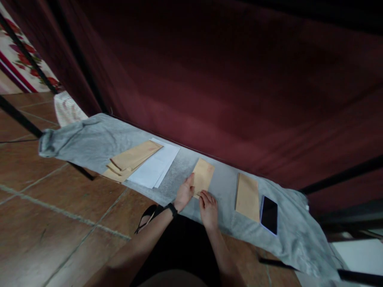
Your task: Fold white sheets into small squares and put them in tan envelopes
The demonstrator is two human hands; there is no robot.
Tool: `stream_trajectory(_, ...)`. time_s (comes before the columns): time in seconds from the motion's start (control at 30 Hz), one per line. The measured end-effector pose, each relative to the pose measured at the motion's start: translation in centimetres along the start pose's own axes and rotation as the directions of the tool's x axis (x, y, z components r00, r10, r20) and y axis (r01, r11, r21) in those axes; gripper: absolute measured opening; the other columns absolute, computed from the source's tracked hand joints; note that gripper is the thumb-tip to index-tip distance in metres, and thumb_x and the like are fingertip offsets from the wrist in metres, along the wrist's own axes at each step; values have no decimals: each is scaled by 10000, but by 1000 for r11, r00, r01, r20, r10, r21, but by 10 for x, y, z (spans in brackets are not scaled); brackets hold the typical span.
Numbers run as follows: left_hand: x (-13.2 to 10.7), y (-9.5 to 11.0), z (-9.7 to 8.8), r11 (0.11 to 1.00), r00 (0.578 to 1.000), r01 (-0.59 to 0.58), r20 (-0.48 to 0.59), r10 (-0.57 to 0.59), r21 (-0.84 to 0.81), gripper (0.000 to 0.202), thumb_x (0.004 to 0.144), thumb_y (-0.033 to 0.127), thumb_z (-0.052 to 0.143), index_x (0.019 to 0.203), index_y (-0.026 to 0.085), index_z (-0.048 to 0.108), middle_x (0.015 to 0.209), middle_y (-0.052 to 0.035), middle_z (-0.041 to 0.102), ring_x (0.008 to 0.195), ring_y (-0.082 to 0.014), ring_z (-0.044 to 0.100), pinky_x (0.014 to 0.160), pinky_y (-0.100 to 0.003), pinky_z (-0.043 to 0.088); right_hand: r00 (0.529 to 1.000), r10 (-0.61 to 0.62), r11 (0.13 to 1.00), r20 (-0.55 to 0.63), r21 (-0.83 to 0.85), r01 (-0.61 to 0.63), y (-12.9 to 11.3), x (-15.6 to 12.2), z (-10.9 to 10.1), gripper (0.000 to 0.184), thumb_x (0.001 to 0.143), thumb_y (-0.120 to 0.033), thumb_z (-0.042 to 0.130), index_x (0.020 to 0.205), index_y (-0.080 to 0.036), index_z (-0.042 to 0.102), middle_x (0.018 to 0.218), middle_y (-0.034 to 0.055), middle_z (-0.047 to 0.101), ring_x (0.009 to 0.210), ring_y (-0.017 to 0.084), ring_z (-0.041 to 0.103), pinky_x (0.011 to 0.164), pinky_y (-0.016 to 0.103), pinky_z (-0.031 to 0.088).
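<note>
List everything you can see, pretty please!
Small rectangular paper: one, tan, at both hands.
Rectangular paper sheets: at least two, white, left.
Flat paper pile: several, tan, partly over those sheets.
Rectangular paper stack: one, tan, right.
Rectangular phone: one, black, beside that stack.
Soft cloth: one, grey, under papers.
Fabric curtain: one, dark red, behind.
Flowered cloth: one, white and red, top left.
Striped cloth: one, whitish, far left.
Slim poles: several, black, both sides.
Tiled floor: one, brown, below.
Wristband: one, black, left wrist.
Strappy shoe: one, black, near left wrist.
Left hand: one, bare, paper's left edge.
Right hand: one, bare, paper's near edge.
</note>
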State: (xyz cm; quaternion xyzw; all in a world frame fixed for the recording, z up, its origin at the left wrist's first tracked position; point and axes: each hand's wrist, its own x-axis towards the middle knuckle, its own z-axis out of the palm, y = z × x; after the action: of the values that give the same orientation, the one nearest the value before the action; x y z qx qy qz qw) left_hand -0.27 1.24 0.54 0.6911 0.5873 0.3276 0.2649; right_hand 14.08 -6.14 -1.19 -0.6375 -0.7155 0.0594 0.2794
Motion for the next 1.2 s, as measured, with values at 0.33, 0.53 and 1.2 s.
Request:
stream_trajectory(0.33, -46, 11, 9, 925, 954, -292, 1, 300, 242, 399, 1002, 224, 425, 1388, 217, 527, 1468, -124, 516, 1385, -276, 444, 1140, -501, 354, 996, 85, 996, -7, 40, -85, 2, 5, 4, 379, 973, -196, 387, 1238, -249, 653, 1288, 76, 664, 1148, 252, 588, 1008, 407, 399)
stream_trajectory(0.53, -63, 1, 9, 821, 872, -482, 258, 416, 306, 502, 1047, 330, 335, 1503, 129, 398, 1544, -139, 460, 1447, -219, 398, 1206, -429, 290, 998, 0, 1000, -57, 27, 1, 7, -9, 5, 477, 923, -126, 370, 1342, -188, 590, 1356, 111, 626, 1226, 244, 561, 1031, 416, 426)
stream_trajectory(1.2, -54, -15, -29, 750, 780, -586, 464, 420, 306, 862, 964, 694, 353, 1569, 93, 233, 1637, -194, 246, 1537, -287, 163, 1244, -442, 155, 974, -227, 964, -8, -147, 223, 10, -40, -9, 418, 1032, -218, 387, 1406, -128, 549, 1402, 128, 608, 1318, 249, 536, 1146, 475, 355)
